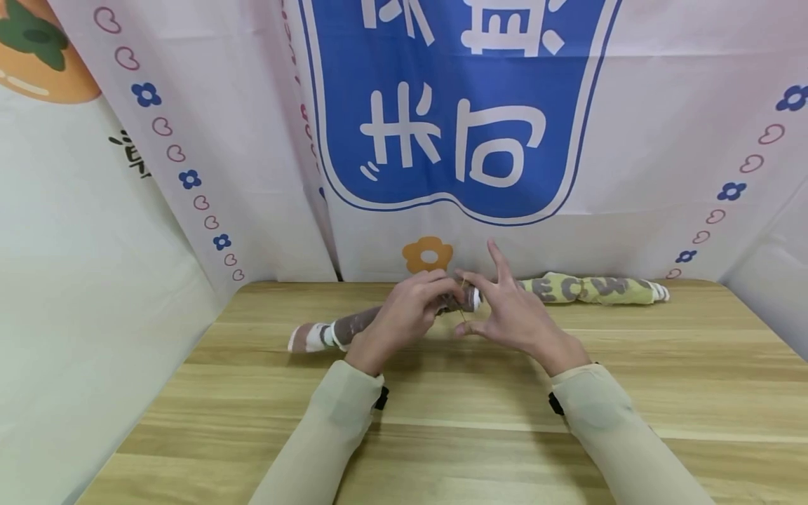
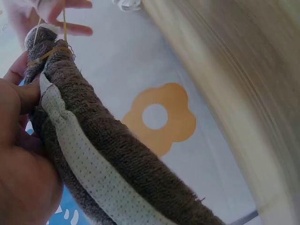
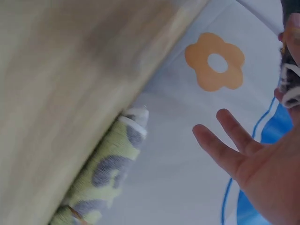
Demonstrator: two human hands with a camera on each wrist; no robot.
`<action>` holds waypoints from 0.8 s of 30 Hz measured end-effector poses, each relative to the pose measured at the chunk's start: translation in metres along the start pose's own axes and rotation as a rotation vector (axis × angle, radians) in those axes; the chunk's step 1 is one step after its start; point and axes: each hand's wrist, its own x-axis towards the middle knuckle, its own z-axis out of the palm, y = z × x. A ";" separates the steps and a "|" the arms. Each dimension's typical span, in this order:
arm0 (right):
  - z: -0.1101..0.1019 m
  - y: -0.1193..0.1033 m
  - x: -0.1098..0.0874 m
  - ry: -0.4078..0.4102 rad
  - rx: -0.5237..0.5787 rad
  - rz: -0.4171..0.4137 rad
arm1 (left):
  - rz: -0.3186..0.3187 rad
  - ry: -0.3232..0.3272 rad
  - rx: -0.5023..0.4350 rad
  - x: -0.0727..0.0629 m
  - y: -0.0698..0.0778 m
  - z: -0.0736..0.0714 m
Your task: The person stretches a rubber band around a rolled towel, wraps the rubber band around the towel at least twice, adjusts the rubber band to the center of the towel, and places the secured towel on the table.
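Note:
A brown towel (image 2: 122, 145), rolled long with a pale dotted edge strip, lies slanting on the table in the head view. My left hand (image 1: 410, 305) grips it near its right end, fingers curled round the roll. A thin yellowish rubber band (image 2: 49, 55) circles the towel there. From it, strands run stretched to my right hand (image 1: 514, 308), whose thumb and index finger are spread apart with the band across them. The other right fingers (image 3: 215, 147) stand out straight, touching nothing. Part of the towel is hidden behind my left hand.
Behind my right hand, a yellow-green rolled towel (image 1: 606, 290) with grey letters lies along the table's back edge. A white printed cloth (image 1: 265, 175) hangs right behind the wooden table (image 1: 467, 435).

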 end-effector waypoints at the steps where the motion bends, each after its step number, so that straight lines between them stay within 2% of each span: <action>1: 0.001 0.000 0.000 0.002 0.004 0.001 | -0.009 0.002 -0.024 0.000 0.000 0.000; 6: -0.001 -0.001 0.001 0.015 0.075 0.012 | -0.020 0.015 -0.093 0.000 0.000 -0.002; 12: -0.010 -0.005 -0.002 -0.028 0.164 0.044 | 0.034 -0.036 -0.051 0.002 -0.001 -0.004; 15: -0.011 -0.006 -0.004 -0.057 0.188 0.044 | 0.041 -0.065 -0.031 0.001 -0.001 -0.003; 24: -0.012 -0.009 -0.002 -0.054 0.109 0.010 | 0.058 -0.054 0.008 0.002 0.000 0.001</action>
